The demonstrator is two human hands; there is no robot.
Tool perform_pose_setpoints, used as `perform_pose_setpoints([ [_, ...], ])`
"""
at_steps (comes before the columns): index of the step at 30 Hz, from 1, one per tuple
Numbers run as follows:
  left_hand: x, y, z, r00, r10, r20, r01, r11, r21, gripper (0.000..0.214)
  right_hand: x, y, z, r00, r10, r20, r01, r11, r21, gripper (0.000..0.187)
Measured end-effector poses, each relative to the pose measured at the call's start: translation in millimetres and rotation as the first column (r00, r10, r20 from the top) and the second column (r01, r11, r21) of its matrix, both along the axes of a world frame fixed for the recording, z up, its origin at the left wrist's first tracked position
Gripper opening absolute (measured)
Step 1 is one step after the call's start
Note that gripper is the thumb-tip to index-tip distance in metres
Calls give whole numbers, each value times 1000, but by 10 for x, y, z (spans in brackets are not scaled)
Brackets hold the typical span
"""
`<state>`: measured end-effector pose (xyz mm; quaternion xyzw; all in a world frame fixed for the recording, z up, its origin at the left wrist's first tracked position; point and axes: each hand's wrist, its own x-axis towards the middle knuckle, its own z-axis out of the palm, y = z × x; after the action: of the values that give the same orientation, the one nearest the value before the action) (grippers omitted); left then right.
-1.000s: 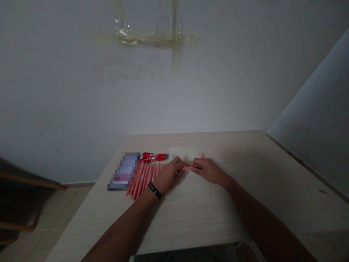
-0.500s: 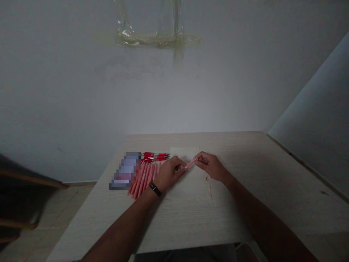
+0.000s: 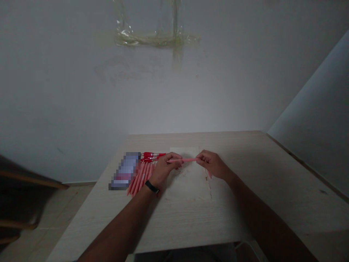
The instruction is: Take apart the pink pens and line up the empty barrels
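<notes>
Head view, dim light. My left hand (image 3: pixel 163 170) and right hand (image 3: pixel 214 164) meet over a pale sheet (image 3: pixel 191 185) that lies flat on the wooden table (image 3: pixel 259 174). Between them is one pink pen (image 3: pixel 185 160), held level just above the sheet. The left fingers pinch one end and the right fingertips pinch the other, so both hands are closed on it. I cannot tell whether the pen is in one piece or two parts being joined, as it is too small in this frame. A dark wristband (image 3: pixel 151 187) sits on the left wrist.

Progress, as I judge it:
- A row of pink pens (image 3: pixel 140 176) lies side by side on the table, just left of the left hand and partly hidden by it.
- A few red pens (image 3: pixel 151 156) lie together beyond that row, near the sheet's far left corner.
- Only the one pen is in hand. The layout does not tell me which group is handled and which is waiting.

Containers:
- I can make out none for certain.
- A pixelated patch (image 3: pixel 124 171) touches the left side of the pink row. It may be a box or packet, but its contents cannot be read.
- Old tape and plastic film (image 3: pixel 158 36) cling to the wall above and hold nothing I can see.
</notes>
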<state>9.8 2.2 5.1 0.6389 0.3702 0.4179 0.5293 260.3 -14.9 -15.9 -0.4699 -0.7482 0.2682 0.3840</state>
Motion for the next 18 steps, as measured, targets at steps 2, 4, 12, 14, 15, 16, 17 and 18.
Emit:
perform_pose_setpoints([
  [2,-24,28,-11,996,17,-89,-12,998,55,20,27,6,9,1000,-30,-11,30,1000,-3,21],
  [4,-29,33,-29,970,43,-239,0,984,177,18,17,1,16,999,-33,-15,34,999,13,21],
  [12,34,-34,-161,821,108,-560,187,877,443,15,-182,-81,25,982,80,173,-87,995,38,23],
  [14,26,-30,-174,810,128,-572,196,861,469,16,-180,-83,9,967,100,236,-115,992,50,29],
  [15,21,-28,-177,804,138,-579,199,854,481,16,-172,-80,-4,959,110,262,-128,990,56,32],
  [16,17,-27,-176,797,145,-586,205,848,488,17,-162,-75,-19,952,119,284,-141,988,60,34],
  [17,15,-29,-173,792,144,-594,214,845,490,17,-153,-69,-34,945,124,303,-150,987,65,36],
  [18,15,-32,-167,788,136,-601,225,845,486,18,-144,-63,-48,938,124,323,-155,985,72,37],
])
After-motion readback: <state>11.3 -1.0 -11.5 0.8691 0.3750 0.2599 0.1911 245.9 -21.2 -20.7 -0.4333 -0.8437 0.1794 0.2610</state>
